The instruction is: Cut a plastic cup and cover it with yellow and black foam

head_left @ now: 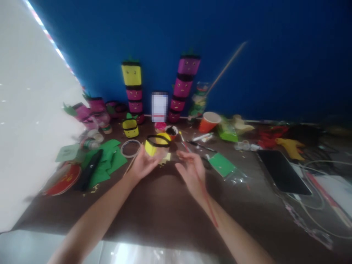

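Observation:
My left hand (144, 164) is closed around a small yellow cup (152, 147) with a black band along its rim, tilted above the dark table. To its right, my right hand (192, 170) holds a slim paintbrush (208, 205) with a red handle that runs back over the wrist. The brush's upper end points toward a small pot of dark paint (172, 132). Yellow scraps (165, 158) lie under the cup. Just left of the cup, a roll of clear tape (130, 148) lies flat. Motion blur hides the fingertips' detail.
Stacks of purple cups (183, 88) and a yellow-topped stack (132, 75) stand at the back. Green sheets (106, 165) and a black-handled tool (92, 170) lie left. Rightward are an orange cup (209, 123), a green pad (222, 165), a phone (284, 171) and a yellow glue gun (290, 146).

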Demonstrator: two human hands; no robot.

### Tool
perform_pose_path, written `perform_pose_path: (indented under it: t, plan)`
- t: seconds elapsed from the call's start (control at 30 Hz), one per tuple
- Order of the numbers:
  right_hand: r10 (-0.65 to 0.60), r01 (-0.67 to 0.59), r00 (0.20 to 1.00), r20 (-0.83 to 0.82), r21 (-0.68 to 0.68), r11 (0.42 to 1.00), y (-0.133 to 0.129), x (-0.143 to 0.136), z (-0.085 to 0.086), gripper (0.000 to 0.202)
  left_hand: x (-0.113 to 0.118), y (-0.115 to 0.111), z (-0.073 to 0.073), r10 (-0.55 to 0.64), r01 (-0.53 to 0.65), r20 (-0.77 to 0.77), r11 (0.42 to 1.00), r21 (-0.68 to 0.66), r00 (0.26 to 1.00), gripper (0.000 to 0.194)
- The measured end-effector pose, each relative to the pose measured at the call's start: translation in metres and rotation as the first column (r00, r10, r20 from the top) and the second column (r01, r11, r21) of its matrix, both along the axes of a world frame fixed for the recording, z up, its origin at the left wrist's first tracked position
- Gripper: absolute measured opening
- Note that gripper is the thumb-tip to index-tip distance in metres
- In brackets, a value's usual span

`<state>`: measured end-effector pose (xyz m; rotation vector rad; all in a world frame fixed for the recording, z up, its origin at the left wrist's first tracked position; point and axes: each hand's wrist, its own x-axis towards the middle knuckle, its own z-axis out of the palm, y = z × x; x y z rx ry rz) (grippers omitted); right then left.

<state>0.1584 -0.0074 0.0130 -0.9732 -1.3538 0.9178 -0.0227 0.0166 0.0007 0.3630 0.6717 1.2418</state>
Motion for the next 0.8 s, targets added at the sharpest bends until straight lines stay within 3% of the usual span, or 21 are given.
perform_pose_path:
  t: [0.2,0.3,0.5,0.63,0.73,0.8]
  plan:
    - [0.305,-0.324,0.934,-0.185,-0.082,0.942,0.002,0.000,-0.001,0.051,0.013,-0.014,0.003,-0.258,0.249,0.065,0.962,0.114,0.964,0.056]
    - [0.349,-0.387,0.903,-0.252,-0.121,0.914,0.000,-0.002,0.000,0.059,0.017,-0.017,0.003,-0.344,0.333,0.064,0.933,0.136,0.937,0.058]
    - [0.331,-0.393,0.893,-0.306,-0.167,0.904,-0.005,-0.002,0.005,0.057,0.016,-0.020,0.001,-0.364,0.351,0.044,0.919,0.181,0.930,0.067]
    - [0.322,-0.365,0.915,-0.245,-0.158,0.917,-0.005,-0.001,0.004,0.054,0.015,-0.024,0.001,-0.414,0.406,-0.005,0.888,0.216,0.910,0.072]
    - [0.301,-0.316,0.939,-0.168,-0.072,0.946,-0.002,-0.001,0.001,0.059,0.015,-0.023,0.000,-0.393,0.384,0.000,0.898,0.217,0.920,0.069]
    - [0.240,-0.236,0.964,-0.114,0.044,0.971,0.000,0.001,0.001,0.063,0.012,-0.019,-0.001,-0.304,0.294,0.029,0.937,0.190,0.952,0.068]
